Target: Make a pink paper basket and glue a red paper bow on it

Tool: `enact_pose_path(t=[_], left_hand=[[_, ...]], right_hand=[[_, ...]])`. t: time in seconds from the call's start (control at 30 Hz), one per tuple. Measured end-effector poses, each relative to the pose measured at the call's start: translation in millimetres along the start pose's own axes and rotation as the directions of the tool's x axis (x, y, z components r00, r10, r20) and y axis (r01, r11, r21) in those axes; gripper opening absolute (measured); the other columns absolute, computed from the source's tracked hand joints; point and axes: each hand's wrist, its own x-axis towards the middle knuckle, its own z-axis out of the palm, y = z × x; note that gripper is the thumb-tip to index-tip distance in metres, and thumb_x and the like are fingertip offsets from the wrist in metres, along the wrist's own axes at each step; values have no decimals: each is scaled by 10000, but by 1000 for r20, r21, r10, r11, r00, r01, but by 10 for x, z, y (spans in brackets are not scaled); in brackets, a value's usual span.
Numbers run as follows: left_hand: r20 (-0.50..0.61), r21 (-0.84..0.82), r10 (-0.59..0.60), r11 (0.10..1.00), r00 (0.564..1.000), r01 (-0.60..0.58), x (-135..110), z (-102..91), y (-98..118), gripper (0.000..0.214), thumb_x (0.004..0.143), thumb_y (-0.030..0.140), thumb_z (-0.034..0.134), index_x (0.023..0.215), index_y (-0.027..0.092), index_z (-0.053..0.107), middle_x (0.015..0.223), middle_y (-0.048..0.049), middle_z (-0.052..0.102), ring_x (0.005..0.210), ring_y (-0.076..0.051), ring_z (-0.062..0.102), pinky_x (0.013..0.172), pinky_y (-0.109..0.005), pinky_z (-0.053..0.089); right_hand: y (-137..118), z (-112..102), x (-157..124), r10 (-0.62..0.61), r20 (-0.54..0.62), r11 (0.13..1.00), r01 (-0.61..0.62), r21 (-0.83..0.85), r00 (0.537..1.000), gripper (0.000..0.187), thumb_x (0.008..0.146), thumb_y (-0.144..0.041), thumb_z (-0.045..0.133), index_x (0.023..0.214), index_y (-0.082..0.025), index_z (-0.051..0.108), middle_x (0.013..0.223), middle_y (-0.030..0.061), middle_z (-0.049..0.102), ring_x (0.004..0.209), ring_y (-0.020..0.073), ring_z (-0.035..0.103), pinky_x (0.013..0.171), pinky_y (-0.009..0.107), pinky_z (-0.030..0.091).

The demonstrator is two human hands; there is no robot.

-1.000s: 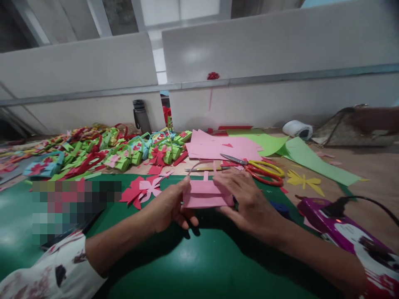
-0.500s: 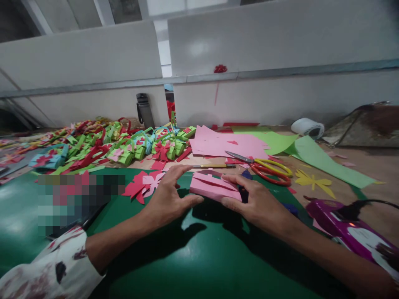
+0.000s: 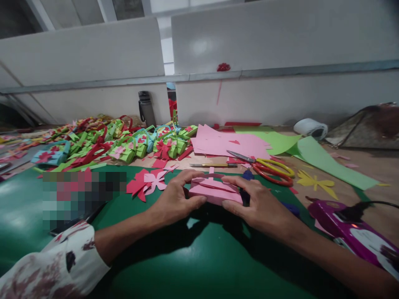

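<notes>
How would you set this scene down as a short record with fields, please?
Held thing: folded pink paper piece
Grip: left hand at its left end, right hand at its right
Below: green work surface
Beyond: scissors with red and yellow handles, pink paper sheet
Left rear: small paper bags, dark bottle
Right: purple power strip, yellow paper cutout

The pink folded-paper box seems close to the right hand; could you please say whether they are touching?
Touching: the head view shows the bare right hand pinching the pink folded-paper box at its right end, thumb in front.
</notes>
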Motion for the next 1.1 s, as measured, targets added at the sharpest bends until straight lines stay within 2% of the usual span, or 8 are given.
enact_pose_path(t=[0.13, 0.33, 0.5, 0.63, 0.77, 0.9, 0.97, 1.1], left_hand=[[-28, 40, 62, 997, 998, -61, 5, -11, 7, 420, 699, 105, 648, 1108, 200, 651, 1180, -71, 596, 1119, -252, 518, 957, -338, 388], [-10, 39, -48, 998, 999, 49, 22, -75, 9, 433, 712, 124, 631, 1142, 168, 630, 1210, -93, 606, 1066, -254, 562, 836, -317, 458], [157, -129, -168, 973, 973, 189, 27, -152, 33, 567, 748, 180, 592, 1300, 111, 482, 1260, -127, 584, 1078, -263, 572, 833, -337, 466], [222, -215, -177, 950, 959, 226, 35, -199, 45, 601, 743, 180, 602, 1318, 108, 443, 1275, -128, 575, 1123, -251, 553, 913, -358, 433], [73, -239, -160, 956, 984, 173, 44, -192, 65, 523, 701, 192, 662, 1203, 169, 516, 1253, -102, 565, 1100, -228, 551, 813, -309, 483], [-172, -149, -126, 984, 977, 101, 46, -181, 69, 198, 709, 254, 670, 862, 149, 599, 856, -34, 618, 759, -137, 567, 635, -228, 452], [-201, -107, -110, 990, 973, 90, 40, -174, 72, 129, 737, 260, 641, 773, 139, 611, 743, -7, 589, 629, -96, 502, 572, -208, 408], [-202, -77, -78, 995, 976, 64, 12, -143, 96, 105, 739, 232, 626, 727, 128, 633, 709, 1, 575, 577, -77, 445, 530, -197, 363]], right_hand=[[-2, 1, -6, -14, 8, 1000, 14, -11, 1000, 511, 730, -353, 579, 1206, -168, 598, 1077, 126, 680, 963, 306, 619, 838, 485, 445], [58, -21, -10, -25, -2, 993, 25, 115, 1000, 492, 741, -354, 599, 1206, -196, 581, 1156, 91, 661, 1023, 281, 610, 852, 421, 469], [65, -89, 7, -19, 69, 972, 2, 236, 997, 456, 761, -337, 612, 1199, -219, 572, 1141, 77, 666, 1038, 264, 615, 832, 376, 486], [98, -117, 28, 17, 95, 960, -43, 277, 995, 504, 747, -399, 634, 1212, -214, 569, 1159, 96, 654, 1060, 293, 604, 861, 415, 477], [105, -141, 44, -10, 74, 943, -15, 332, 997, 488, 765, -395, 617, 1227, -246, 567, 1159, 73, 658, 1034, 276, 622, 834, 390, 498], [106, -153, 51, 17, 49, 937, -33, 349, 999, 467, 783, -433, 595, 1218, -266, 572, 1110, 54, 678, 993, 262, 640, 763, 359, 522], [116, -144, 52, 18, 40, 934, -31, 357, 999, 489, 787, -463, 588, 1219, -236, 567, 1114, 78, 675, 996, 267, 639, 780, 372, 520], [117, -128, 49, -12, 25, 933, 2, 360, 1000, 484, 791, -445, 587, 1217, -218, 566, 1130, 87, 671, 1017, 260, 633, 829, 372, 512]])
